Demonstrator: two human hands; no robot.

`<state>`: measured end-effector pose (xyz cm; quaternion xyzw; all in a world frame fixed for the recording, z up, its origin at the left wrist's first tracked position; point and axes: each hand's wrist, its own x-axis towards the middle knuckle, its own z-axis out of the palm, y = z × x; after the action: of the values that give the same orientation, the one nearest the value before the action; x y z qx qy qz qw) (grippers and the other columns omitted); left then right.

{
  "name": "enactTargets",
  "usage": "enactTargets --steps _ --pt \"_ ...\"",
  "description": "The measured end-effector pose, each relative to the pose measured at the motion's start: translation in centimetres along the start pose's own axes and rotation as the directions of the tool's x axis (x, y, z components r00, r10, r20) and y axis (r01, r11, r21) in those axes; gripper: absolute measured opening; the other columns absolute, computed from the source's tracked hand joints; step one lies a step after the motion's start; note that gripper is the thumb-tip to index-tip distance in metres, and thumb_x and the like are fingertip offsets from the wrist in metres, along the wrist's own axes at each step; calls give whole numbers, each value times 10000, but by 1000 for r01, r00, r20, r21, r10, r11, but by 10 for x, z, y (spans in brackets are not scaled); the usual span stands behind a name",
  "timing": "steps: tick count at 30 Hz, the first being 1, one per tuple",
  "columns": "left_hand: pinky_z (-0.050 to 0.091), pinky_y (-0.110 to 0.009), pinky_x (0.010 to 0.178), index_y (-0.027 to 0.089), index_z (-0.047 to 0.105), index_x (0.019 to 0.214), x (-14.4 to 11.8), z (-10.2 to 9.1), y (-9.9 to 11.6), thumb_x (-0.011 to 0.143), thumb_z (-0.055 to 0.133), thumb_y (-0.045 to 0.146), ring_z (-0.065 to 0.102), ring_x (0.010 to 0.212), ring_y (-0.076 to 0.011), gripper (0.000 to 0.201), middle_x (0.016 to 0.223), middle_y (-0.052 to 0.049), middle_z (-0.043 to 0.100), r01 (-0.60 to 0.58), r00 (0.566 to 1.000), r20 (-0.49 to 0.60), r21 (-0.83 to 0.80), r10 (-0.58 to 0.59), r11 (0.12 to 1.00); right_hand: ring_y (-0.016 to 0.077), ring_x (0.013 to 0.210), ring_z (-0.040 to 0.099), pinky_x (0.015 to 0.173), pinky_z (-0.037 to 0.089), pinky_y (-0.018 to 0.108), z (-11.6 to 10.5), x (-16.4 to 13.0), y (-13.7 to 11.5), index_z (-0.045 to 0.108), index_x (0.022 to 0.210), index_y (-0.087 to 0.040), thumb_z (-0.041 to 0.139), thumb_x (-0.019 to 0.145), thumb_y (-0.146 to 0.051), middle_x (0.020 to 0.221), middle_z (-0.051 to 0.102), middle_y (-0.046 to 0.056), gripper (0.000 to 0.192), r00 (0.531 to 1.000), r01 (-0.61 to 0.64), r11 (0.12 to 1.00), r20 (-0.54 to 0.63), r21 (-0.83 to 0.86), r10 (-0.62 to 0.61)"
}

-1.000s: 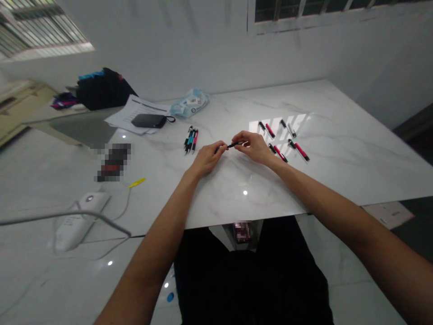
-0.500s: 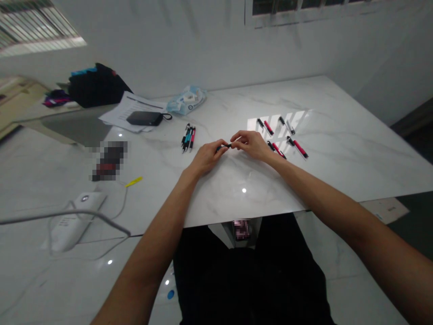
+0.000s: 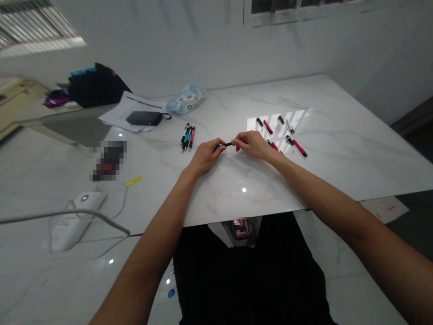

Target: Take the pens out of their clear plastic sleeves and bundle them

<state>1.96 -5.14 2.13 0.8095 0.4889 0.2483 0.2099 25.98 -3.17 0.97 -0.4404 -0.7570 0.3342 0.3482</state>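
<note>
Between thumb and fingers of my left hand [image 3: 207, 155] is one end of a dark pen [image 3: 228, 144], with a bit of blue near the fingertips. My right hand [image 3: 251, 144] pinches the black end of the same pen, and a short black stretch shows between the hands. Left of my left hand lies a bunch of pens [image 3: 187, 138] in black, teal and red. By my right hand, separated pen parts lie in pairs: a red piece [image 3: 268, 127] beside a black one [image 3: 260, 122], and another red piece [image 3: 299, 147] farther right. My right hand and forearm partly hide the nearest pair.
At the back left, a black case [image 3: 145, 118] rests on papers [image 3: 118, 113], near a blue-white plastic packet [image 3: 186, 99]. A white power strip [image 3: 78, 221], grey cable [image 3: 101, 214] and yellow tag [image 3: 133, 181] are at left. The white table's front edge [image 3: 237, 218] runs before my lap.
My right hand has shifted slightly to the right, away from my left. More of the pen's black part shows between them.
</note>
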Motion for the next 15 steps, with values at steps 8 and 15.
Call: enactTargets --steps 8,15 --pt "429 -311 771 188 843 1069 1 0 -2 980 694 435 642 794 -199 302 893 -69 799 20 999 -43 -30 -22 999 198 774 704 766 519 349 1 0 6 802 1018 -213 801 929 -341 881 811 50 156 997 78 992 -31 103 -76" --pt "480 -306 817 195 859 1073 0 -2 3 925 789 409 685 823 -195 269 962 -79 836 46 994 -95 -52 -51 998 161 673 646 748 473 328 -1 -1 -1 800 952 -205 707 1047 -337 786 797 29 187 1000 21 1000 7 12 -21"
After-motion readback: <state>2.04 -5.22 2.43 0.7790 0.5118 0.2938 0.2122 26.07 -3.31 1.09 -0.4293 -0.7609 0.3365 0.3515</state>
